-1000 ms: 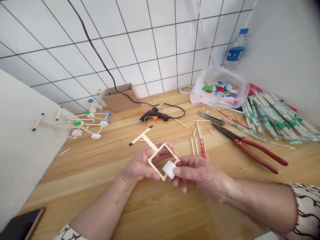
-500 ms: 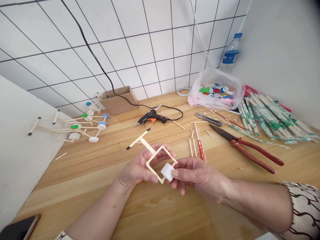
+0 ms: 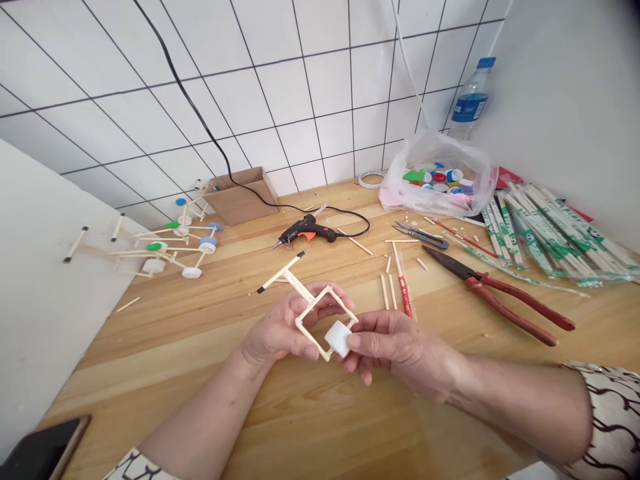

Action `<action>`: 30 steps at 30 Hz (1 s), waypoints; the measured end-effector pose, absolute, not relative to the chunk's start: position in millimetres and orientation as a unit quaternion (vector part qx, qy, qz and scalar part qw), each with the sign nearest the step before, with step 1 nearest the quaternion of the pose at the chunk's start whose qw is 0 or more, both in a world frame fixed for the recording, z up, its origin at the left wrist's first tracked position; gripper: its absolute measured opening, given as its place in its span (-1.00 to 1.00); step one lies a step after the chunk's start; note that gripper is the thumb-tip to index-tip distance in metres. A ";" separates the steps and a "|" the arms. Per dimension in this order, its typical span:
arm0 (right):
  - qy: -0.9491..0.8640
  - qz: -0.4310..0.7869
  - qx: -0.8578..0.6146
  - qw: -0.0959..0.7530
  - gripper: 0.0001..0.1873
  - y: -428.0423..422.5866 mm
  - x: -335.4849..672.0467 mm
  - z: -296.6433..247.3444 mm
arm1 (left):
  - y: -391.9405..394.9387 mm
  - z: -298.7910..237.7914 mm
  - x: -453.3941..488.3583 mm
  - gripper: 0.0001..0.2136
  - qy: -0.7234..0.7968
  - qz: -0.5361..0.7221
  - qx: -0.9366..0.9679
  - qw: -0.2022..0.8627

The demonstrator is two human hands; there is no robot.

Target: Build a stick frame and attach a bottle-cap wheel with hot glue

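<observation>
My left hand [image 3: 285,328] is closed around a small stick frame [image 3: 314,340], a square of pale wooden sticks. From its far corner runs a stem ending in a crossbar [image 3: 281,272] with black tips. Between the thumb and fingers of my right hand [image 3: 393,340] is a white bottle cap [image 3: 339,337], held against the near right side of the square. Where the cap meets the stick is partly hidden by my fingers.
A hot glue gun [image 3: 307,231] lies ahead with its cord. Pliers [image 3: 495,293], thread snips [image 3: 423,235], wrapped chopsticks [image 3: 560,227] and a bag of caps [image 3: 437,177] are right. Finished stick models [image 3: 175,250], a cardboard box [image 3: 243,197] and a phone [image 3: 45,447] are left.
The whole view has shifted slightly, so everything sits a little right and higher. Both hands keep the same hold on the stick frame and the bottle cap.
</observation>
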State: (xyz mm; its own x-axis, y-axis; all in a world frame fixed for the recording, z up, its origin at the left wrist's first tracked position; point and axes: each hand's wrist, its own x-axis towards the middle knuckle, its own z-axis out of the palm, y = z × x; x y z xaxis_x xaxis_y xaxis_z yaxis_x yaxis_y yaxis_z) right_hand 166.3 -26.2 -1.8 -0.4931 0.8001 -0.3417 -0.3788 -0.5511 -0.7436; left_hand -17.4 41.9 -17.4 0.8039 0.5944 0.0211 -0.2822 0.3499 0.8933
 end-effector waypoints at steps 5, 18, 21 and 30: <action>-0.301 0.810 -0.349 0.361 -0.70 -24.9 166.0 -1.4 | 42.0 -17.5 -17.4 -0.44 0.153 0.276 0.503 0.805; -0.304 0.808 -0.349 0.364 -0.70 -25.4 166.5 -3.2 | 42.7 -18.5 -19.0 -0.42 0.151 0.263 0.502 0.810; -0.302 0.809 -0.350 0.364 -0.69 -25.2 166.6 -2.9 | 42.9 -17.8 -19.0 -0.43 0.154 0.263 0.505 0.807; -0.302 0.807 -0.354 0.365 -0.70 -25.1 165.9 -1.9 | 43.2 -19.6 -19.3 -0.41 0.159 0.265 0.505 0.806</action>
State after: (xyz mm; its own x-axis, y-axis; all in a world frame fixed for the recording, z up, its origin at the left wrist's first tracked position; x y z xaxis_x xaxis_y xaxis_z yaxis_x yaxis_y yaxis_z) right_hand 165.9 -25.1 -1.9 -0.4830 0.8021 -0.3513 -0.3747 -0.5519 -0.7450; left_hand -19.3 43.2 -19.6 0.8089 0.5879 0.0109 -0.2662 0.3496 0.8983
